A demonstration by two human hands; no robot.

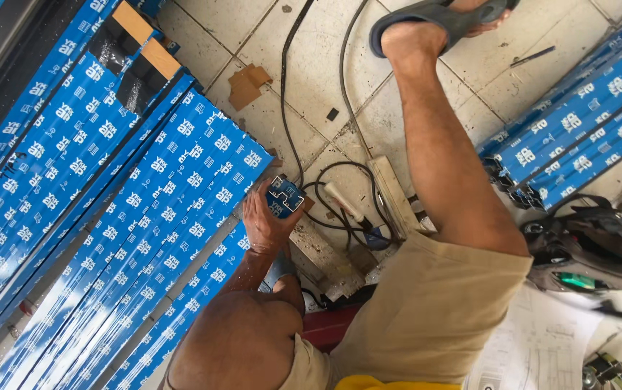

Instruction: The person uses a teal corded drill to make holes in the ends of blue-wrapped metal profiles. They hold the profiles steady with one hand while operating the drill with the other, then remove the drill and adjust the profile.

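My left hand (264, 225) grips a short blue-wrapped metal profile piece (285, 196) by its end, just above the tiled floor (311, 50). The piece sits at the near end of a long bundle of blue-wrapped profiles (145, 217) lying diagonally at the left. My bent knee (238, 339) is below the hand, and my other leg (448, 173) stretches up to a foot in a grey sandal (433, 18). My right hand does not show.
Black cables (285, 94) loop across the tiles to a spot beside wooden blocks (390, 191). Another stack of blue-wrapped profiles (578, 115) lies at the right, with a dark tool bag (592, 245) and paper drawings (542, 339) below it. A cardboard scrap (246, 85) lies further up.
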